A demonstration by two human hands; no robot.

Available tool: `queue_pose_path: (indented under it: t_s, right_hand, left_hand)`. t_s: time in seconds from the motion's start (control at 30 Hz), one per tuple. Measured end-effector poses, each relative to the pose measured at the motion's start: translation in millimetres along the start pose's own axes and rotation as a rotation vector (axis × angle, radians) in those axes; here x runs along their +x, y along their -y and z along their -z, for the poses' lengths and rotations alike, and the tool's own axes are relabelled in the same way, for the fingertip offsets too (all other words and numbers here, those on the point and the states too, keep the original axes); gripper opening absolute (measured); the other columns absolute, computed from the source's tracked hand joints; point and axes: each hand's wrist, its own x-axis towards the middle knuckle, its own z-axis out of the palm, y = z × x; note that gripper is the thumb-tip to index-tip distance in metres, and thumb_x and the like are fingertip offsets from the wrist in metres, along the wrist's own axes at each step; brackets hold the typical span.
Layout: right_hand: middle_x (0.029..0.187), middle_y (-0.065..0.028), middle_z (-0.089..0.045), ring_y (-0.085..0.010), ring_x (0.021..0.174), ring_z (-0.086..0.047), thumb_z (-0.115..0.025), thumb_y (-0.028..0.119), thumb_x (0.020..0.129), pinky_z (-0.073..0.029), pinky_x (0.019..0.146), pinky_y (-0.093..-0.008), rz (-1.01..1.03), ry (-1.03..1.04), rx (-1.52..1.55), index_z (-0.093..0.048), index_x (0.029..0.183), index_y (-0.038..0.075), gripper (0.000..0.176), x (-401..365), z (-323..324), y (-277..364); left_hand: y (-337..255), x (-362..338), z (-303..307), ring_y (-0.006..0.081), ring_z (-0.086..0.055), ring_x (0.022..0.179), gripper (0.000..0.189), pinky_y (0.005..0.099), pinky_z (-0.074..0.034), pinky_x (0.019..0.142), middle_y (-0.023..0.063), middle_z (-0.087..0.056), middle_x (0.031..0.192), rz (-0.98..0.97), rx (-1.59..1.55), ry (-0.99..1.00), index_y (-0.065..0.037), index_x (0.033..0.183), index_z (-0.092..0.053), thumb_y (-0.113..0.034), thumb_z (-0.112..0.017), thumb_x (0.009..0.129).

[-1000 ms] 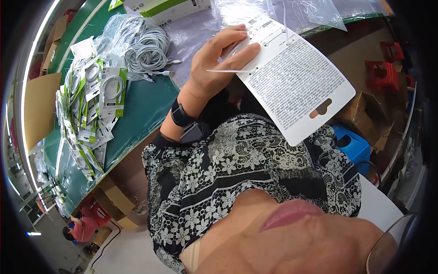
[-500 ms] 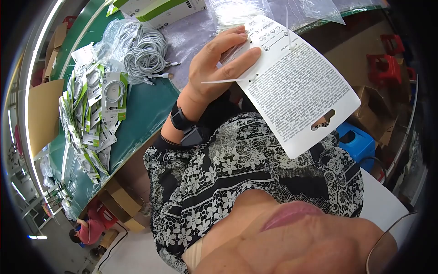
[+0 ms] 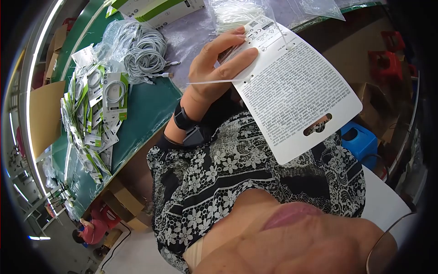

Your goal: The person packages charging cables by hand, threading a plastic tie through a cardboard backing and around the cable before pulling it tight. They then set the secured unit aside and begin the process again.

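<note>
My left hand [image 3: 214, 64], with a dark band on the wrist, holds the upper left edge of a white printed card [image 3: 296, 91] between its fingers. Fine text covers the card, which has a hang slot near its lower right end. One thin white tie [image 3: 212, 82] sticks out leftward from a hole beside my fingers; another clear strip rises from the card's top edge. My right hand does not show; a small brownish patch in the slot is too unclear to name.
On the green table [image 3: 137, 114] lie packaged cables on green and white cards [image 3: 93, 114], bagged grey coiled cables [image 3: 141, 50] and a bag of white ties [image 3: 237, 13]. Blue stool [image 3: 360, 141] and red stools [image 3: 385, 66] stand right. A person in red [image 3: 93, 230] sits lower left.
The card has tilted and its lower end has shifted slightly left and down. The upper strip now leans left across the card's top. My left hand keeps its hold.
</note>
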Motion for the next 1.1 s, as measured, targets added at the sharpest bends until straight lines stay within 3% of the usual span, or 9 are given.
queue_pose_path:
  t_s: [0.27, 0.37, 0.63, 0.67, 0.77, 0.8, 0.87, 0.9, 1.1]
  right_hand:
    - [0.135, -0.015, -0.041, -0.0243, 0.121, -0.043, -0.044, 0.024, 0.096, -0.036, 0.101, -0.0321, 0.147, -0.115, -0.473, -0.033, 0.136, 0.002, 0.047, 7, -11, -25]
    - [0.136, -0.0146, -0.04, -0.0226, 0.12, -0.042, -0.044, 0.026, 0.096, -0.037, 0.101, -0.0328, -0.169, -0.14, 1.366, -0.033, 0.137, 0.006, 0.047, 14, -14, -27]
    - [0.126, -0.0132, -0.049, -0.0195, 0.111, -0.051, -0.045, 0.024, 0.096, -0.044, 0.094, -0.0332, 0.48, 0.461, 1.733, -0.043, 0.128, 0.005, 0.037, 97, -45, 24]
    - [0.126, -0.0132, -0.049, -0.0195, 0.111, -0.051, -0.045, 0.024, 0.096, -0.044, 0.094, -0.0332, 0.481, 0.47, 1.732, -0.043, 0.128, 0.005, 0.037, 106, -47, 39]
    - [0.109, -0.0099, -0.059, -0.0153, 0.094, -0.059, -0.051, 0.014, 0.094, -0.049, 0.083, -0.0298, 0.833, 0.413, 1.619, -0.052, 0.11, 0.003, 0.02, 108, -31, 89]
    - [0.105, -0.0093, -0.06, -0.0159, 0.09, -0.06, -0.052, 0.011, 0.093, -0.05, 0.08, -0.0297, 0.954, 0.204, 1.389, -0.052, 0.109, 0.002, 0.019, 100, -25, 96]
    - [0.096, -0.0079, -0.063, -0.0172, 0.083, -0.062, -0.055, 0.006, 0.09, -0.051, 0.073, -0.0297, 1.129, -0.207, 0.894, -0.051, 0.108, 0.002, 0.018, 87, -15, 105]
    - [0.096, -0.0079, -0.063, -0.0172, 0.083, -0.062, -0.055, 0.006, 0.09, -0.051, 0.073, -0.0297, 1.128, -0.214, 0.897, -0.051, 0.108, 0.002, 0.018, 85, -13, 109]
    - [0.085, -0.0069, -0.062, -0.013, 0.067, -0.058, -0.065, -0.002, 0.08, -0.049, 0.063, -0.0235, 1.276, -0.678, 0.255, -0.06, 0.097, 0.001, 0.018, 87, 3, 131]
  left_hand:
    - [-1, 2, 3, 0.0309, -0.064, 0.094, 0.04, 0.0361, -0.055, 0.083, 0.0118, -0.059, 0.098, -0.04, 0.0, 0.019, -0.012, 0.101, -0.067, -0.008, -0.077, 0.062]
    - [0, 3, 1, 0.0308, -0.064, 0.095, 0.041, 0.0361, -0.055, 0.083, 0.0117, -0.06, 0.097, -0.072, 0.011, 0.017, -0.012, 0.101, -0.067, -0.01, -0.077, 0.062]
    - [1, 4, 6, 0.0291, -0.065, 0.085, 0.031, 0.0306, -0.055, 0.076, 0.0118, -0.061, 0.093, -0.007, 0.048, 0.055, -0.008, 0.097, -0.066, -0.003, -0.073, 0.067]
    - [3, 1, 7, 0.0291, -0.065, 0.085, 0.031, 0.0306, -0.055, 0.076, 0.0118, -0.061, 0.093, -0.008, 0.055, 0.055, -0.008, 0.097, -0.066, -0.003, -0.073, 0.067]
    - [10, -17, 6, 0.0214, -0.065, 0.081, 0.02, 0.0254, -0.052, 0.071, 0.0093, -0.063, 0.092, 0.628, 0.093, 0.004, -0.004, 0.094, -0.063, 0.001, -0.068, 0.075]
    - [11, -20, 3, 0.0214, -0.065, 0.081, 0.02, 0.0254, -0.052, 0.071, 0.0093, -0.063, 0.092, 0.632, 0.094, 0.003, -0.004, 0.094, -0.063, 0.001, -0.068, 0.075]
    - [14, -24, -8, 0.0156, -0.064, 0.081, 0.017, 0.0238, -0.051, 0.07, 0.0072, -0.064, 0.092, 0.842, -0.356, -0.189, -0.002, 0.096, -0.06, 0.0, -0.066, 0.08]
    - [15, -25, -12, 0.0127, -0.063, 0.081, 0.016, 0.0229, -0.05, 0.07, 0.0061, -0.065, 0.093, 0.935, -0.585, -0.284, -0.001, 0.097, -0.058, -0.001, -0.065, 0.083]
    - [12, -25, -19, 0.0079, -0.061, 0.084, 0.02, 0.0227, -0.05, 0.073, 0.0047, -0.065, 0.094, 0.93, -0.8, -0.36, 0.0, 0.104, -0.054, -0.002, -0.062, 0.086]
